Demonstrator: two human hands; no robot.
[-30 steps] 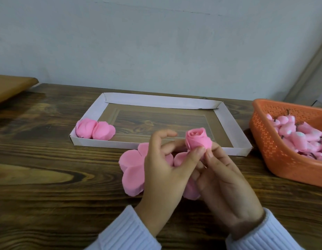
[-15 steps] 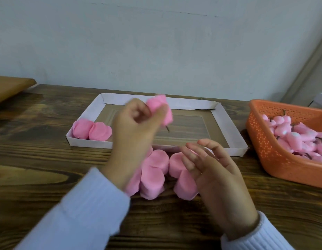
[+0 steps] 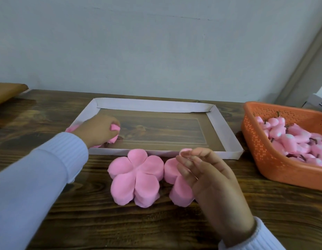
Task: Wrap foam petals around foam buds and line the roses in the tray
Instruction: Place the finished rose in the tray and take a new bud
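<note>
Gripping a finished rose (image 3: 115, 127) in the left hand (image 3: 98, 131), curled tight round it, with only a pink edge showing past the fingers. Held low in the near-left corner of the tray (image 3: 153, 106), at or just above its floor; cannot tell whether touching. Tucked beside more pink foam (image 3: 70, 129) peeking out behind the wrist, probably roses already in line.

Hovering with the right hand (image 3: 207, 175), loosely bent and holding nothing, over a petal stack (image 3: 172, 170) on the desk (image 3: 84, 222); cannot tell whether brushing the top petal. Set just beside a flower-shaped stack (image 3: 135, 175) to its left, both just in front of the tray's near wall.

Judged to be the lining-up step, with the wrapping of this rose done. Next calls for letting go with the rose snug against its neighbours. Then a reach right to the orange basket (image 3: 264, 159) for a fresh bud (image 3: 290, 139), and lifting one petal sheet off a stack without dragging the rest.

Mostly hidden as to direction. Bloom apparently out to the right of the fingers. Dark stub (image 3: 106, 144) below the hand, near the tray floor, likely the stem end. Read as a long axis tilted, bloom up and right, stem down toward the near wall, though not certain.
</note>
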